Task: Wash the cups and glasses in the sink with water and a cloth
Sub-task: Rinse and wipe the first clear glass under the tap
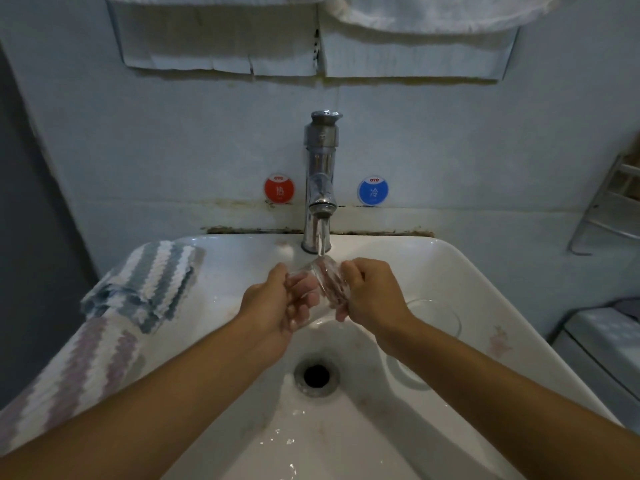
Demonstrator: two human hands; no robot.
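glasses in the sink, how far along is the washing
Nothing looks finished. In hand: both hands, left and right, hold a clear glass under the running tap. Left: another glass lies in the sink; the striped cloth sits unused on the rim.

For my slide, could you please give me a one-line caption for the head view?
Both hands hold a clear glass under the running tap above the white sink.

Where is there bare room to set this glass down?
Bare rim right of the second glass, and basin floor in front of the drain. The left rim is crowded: the striped cloth covers it.
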